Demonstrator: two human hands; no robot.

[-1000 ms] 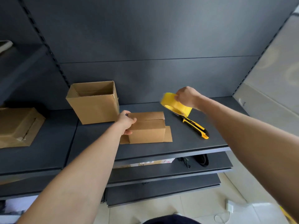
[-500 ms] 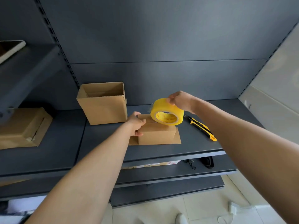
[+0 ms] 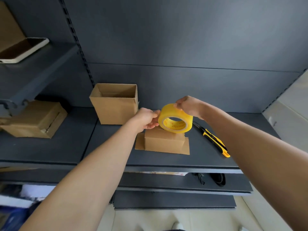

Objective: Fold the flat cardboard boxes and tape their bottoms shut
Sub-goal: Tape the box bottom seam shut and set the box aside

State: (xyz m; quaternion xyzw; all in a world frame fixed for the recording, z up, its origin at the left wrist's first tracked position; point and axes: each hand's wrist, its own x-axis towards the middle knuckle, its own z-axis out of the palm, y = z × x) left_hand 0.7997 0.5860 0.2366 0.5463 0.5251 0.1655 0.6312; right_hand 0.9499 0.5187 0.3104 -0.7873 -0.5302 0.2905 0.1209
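Frame centre: my right hand [image 3: 188, 107] grips the yellow roll of tape [image 3: 175, 121] from above; my left hand [image 3: 146, 120] pinches its left rim. The small brown cardboard box [image 3: 164, 143] lies directly beneath, long axis left-right.

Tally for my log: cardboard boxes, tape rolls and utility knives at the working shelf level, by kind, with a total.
Cardboard boxes: 3, the open upright box, small box, left box
Tape roll: 1
Utility knife: 1
Total: 5
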